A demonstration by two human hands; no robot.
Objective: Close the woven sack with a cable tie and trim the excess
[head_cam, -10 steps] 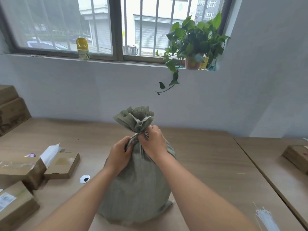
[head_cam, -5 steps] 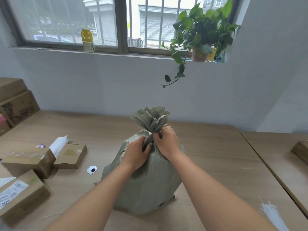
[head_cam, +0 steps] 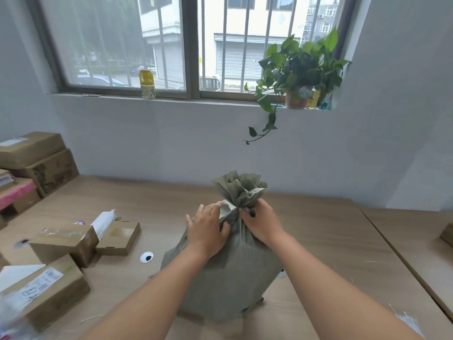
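A grey-green woven sack (head_cam: 235, 273) stands upright on the wooden table (head_cam: 318, 241), its mouth gathered into a ruffled tuft (head_cam: 239, 188). My right hand (head_cam: 261, 223) is closed around the gathered neck from the right. My left hand (head_cam: 208, 229) lies flat against the sack's left shoulder with fingers spread, touching the fabric beside the neck. A bundle of white cable ties (head_cam: 407, 320) lies at the table's near right edge. I cannot see a tie around the neck; the fingers hide that spot.
Several cardboard boxes (head_cam: 61, 244) sit at the left, with more stacked at the far left (head_cam: 36, 163). A round cable hole (head_cam: 146, 257) is left of the sack. A second table (head_cam: 421, 236) adjoins on the right. A potted plant (head_cam: 299, 72) stands on the windowsill.
My left hand has let go of the neck and opened flat against the sack's shoulder. My right hand still grips the neck. The camera has tilted up and turned left.
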